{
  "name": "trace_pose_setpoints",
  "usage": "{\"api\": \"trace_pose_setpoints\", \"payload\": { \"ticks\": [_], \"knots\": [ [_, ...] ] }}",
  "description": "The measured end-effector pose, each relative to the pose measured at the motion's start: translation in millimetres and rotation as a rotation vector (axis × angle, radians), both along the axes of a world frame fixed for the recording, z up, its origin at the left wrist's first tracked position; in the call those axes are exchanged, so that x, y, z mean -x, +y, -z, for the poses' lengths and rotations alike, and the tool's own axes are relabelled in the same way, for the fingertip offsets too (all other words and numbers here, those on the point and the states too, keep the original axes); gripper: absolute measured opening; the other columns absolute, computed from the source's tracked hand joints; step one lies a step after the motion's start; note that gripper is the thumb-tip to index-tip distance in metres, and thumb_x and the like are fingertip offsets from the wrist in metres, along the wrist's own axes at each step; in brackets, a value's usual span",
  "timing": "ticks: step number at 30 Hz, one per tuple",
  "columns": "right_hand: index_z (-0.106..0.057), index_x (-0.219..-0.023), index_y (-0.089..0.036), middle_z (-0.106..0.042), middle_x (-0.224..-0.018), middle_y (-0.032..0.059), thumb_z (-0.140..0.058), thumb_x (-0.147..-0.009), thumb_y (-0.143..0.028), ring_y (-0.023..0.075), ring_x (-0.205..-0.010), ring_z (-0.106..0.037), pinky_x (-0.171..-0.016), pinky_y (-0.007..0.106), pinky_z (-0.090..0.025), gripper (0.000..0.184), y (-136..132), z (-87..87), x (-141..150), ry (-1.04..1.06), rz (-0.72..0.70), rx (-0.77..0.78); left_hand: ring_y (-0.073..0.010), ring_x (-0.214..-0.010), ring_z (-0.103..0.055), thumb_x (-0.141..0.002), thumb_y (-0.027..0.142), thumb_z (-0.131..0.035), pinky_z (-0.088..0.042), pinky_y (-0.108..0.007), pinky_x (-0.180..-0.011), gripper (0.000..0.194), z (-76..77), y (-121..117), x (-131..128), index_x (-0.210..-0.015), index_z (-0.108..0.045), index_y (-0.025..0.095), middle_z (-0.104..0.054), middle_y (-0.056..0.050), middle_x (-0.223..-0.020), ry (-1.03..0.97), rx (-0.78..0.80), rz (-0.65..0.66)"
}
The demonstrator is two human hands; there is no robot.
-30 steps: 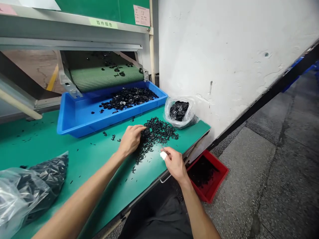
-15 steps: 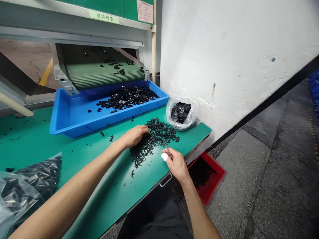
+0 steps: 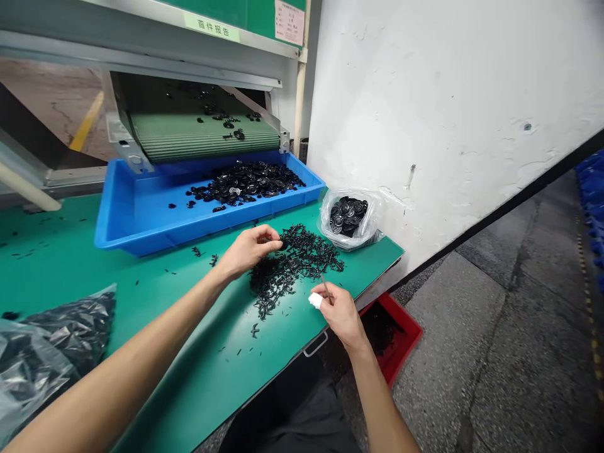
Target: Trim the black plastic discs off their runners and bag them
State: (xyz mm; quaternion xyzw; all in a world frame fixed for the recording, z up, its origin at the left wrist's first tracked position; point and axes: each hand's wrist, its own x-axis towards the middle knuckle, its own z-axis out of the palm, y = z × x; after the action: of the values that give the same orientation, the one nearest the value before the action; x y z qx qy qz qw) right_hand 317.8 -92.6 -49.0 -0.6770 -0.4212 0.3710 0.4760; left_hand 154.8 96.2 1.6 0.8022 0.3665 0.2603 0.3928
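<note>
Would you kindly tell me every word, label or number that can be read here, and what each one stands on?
"首件报告" stands on a pale green label on the grey metal rail.
A pale pink printed sheet on the green panel: too small to read.

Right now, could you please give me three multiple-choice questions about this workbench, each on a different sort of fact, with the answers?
1. Where is the red bin relative to the green-topped bench?
A. Above it
B. On top of it
C. Below it

2. What colour is the shallow tray under the green belt?
A. Red
B. Blue
C. Yellow

3. What state is the thin tool in at the right hand?
A. Held in the fingers
B. Lying loose on the bench
C. Standing in the tray

Answers:
1. C, since the bin sits low beyond the bench's edge.
2. B, since its walls are plainly blue.
3. A, since it sticks up from the right hand's fingers.
</note>
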Motion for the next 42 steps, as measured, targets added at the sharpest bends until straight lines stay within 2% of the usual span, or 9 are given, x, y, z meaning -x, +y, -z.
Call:
{"api": "trace_pose_setpoints", "payload": {
  "ticks": [4, 8, 12, 16, 21, 28, 32, 36, 42],
  "knots": [
    [-0.068, -0.085, -0.017, -0.061, -0.073, 0.0004, -0.060, -0.074, -0.031, 0.0125, -0.063, -0.051, -0.057, 0.023, -0.039, 0.020, 0.7, 0.2, 0.6, 0.007, -0.001, 0.001, -0.0130, -0.066, -0.067, -0.069, 0.018, -0.080, -0.054, -0.021, -0.060, 0.027, 3.4, -43.2, 5.0, -0.093, -0.067, 0.017, -0.070, -0.002, -0.078, -0.541, 0.710, -0.251],
    [-0.069, -0.090, -0.016, -0.058, -0.073, -0.0010, -0.062, -0.072, -0.030, 0.0097, -0.059, -0.045, -0.052, 0.021, -0.035, 0.024, 1.6, -5.8, 6.2, 0.054, -0.012, -0.014, -0.0129, -0.067, -0.071, -0.065, 0.005, -0.082, -0.059, -0.020, -0.069, 0.027, 9.3, -79.0, 10.8, -0.087, -0.070, 0.014, -0.072, -0.003, -0.075, -0.678, 0.959, -0.364],
    [-0.068, -0.102, -0.015, -0.054, -0.071, -0.0040, -0.064, -0.072, -0.028, 0.0068, -0.052, -0.038, -0.048, 0.020, -0.032, 0.033, 4.3, -18.8, 19.5, 0.061, -0.046, -0.060, -0.0145, -0.068, -0.073, -0.060, 0.009, -0.087, -0.059, -0.020, -0.070, 0.027, 14.0, -99.5, 14.4, -0.075, -0.065, 0.015, -0.069, -0.001, -0.068, -0.740, 0.999, -0.348],
    [-0.067, -0.110, -0.018, -0.055, -0.071, -0.0049, -0.063, -0.074, -0.021, 0.0061, -0.051, -0.037, -0.049, 0.019, -0.034, 0.037, 9.2, -29.1, 33.5, -0.079, -0.052, -0.140, -0.0118, -0.064, -0.068, -0.057, 0.019, -0.090, -0.057, -0.021, -0.066, 0.034, 15.3, -111.4, 12.4, -0.085, -0.071, 0.017, -0.070, 0.001, -0.070, -0.740, 0.971, -0.306],
    [-0.072, -0.100, -0.018, -0.057, -0.075, -0.0022, -0.057, -0.077, -0.016, 0.0080, -0.055, -0.040, -0.052, 0.021, -0.036, 0.028, 13.1, -29.4, 40.1, -0.270, -0.001, -0.242, -0.0133, -0.072, -0.066, -0.056, 0.025, -0.090, -0.056, -0.022, -0.068, 0.033, 15.4, -119.1, 10.1, -0.084, -0.075, 0.017, -0.073, -0.002, -0.080, -0.724, 0.980, -0.260],
    [-0.073, -0.103, -0.019, -0.058, -0.079, -0.0009, -0.056, -0.079, -0.012, 0.0097, -0.059, -0.046, -0.057, 0.022, -0.041, 0.030, 11.9, -28.2, 36.4, -0.329, -0.093, -0.301, -0.0137, -0.071, -0.066, -0.058, 0.031, -0.091, -0.056, -0.023, -0.068, 0.037, 14.9, -118.8, 13.1, -0.087, -0.072, 0.018, -0.072, -0.002, -0.076, -0.712, 0.994, -0.206],
    [-0.066, -0.121, -0.018, -0.064, -0.098, 0.0055, -0.045, -0.091, -0.013, 0.0150, -0.087, -0.060, -0.080, 0.026, -0.050, 0.037, 3.2, -27.0, 29.1, -0.374, -0.241, -0.318, -0.0147, -0.074, -0.069, -0.051, 0.031, -0.094, -0.057, -0.024, -0.074, 0.049, 13.8, -117.7, 14.1, -0.093, -0.076, 0.015, -0.075, -0.005, -0.082, -0.752, 1.026, -0.277],
    [-0.059, -0.129, -0.016, -0.065, -0.116, 0.0102, -0.037, -0.087, -0.004, 0.0187, -0.105, -0.060, -0.095, 0.032, -0.049, 0.050, -6.4, -23.9, 25.0, -0.438, -0.289, -0.303, -0.0137, -0.067, -0.068, -0.054, 0.033, -0.094, -0.055, -0.021, -0.063, 0.041, 14.6, -119.0, 14.5, -0.085, -0.073, 0.016, -0.073, -0.003, -0.073, -0.770, 0.997, -0.275],
    [-0.068, -0.118, -0.020, -0.067, -0.089, 0.0030, -0.052, -0.085, -0.013, 0.0135, -0.072, -0.059, -0.070, 0.024, -0.050, 0.037, -3.6, -28.4, 31.6, -0.362, -0.118, -0.278, -0.0103, -0.056, -0.060, -0.055, 0.035, -0.092, -0.051, -0.020, -0.058, 0.036, 17.8, -123.1, 11.4, -0.079, -0.070, 0.019, -0.068, 0.002, -0.064, -0.730, 0.933, -0.222]
  ]
}}
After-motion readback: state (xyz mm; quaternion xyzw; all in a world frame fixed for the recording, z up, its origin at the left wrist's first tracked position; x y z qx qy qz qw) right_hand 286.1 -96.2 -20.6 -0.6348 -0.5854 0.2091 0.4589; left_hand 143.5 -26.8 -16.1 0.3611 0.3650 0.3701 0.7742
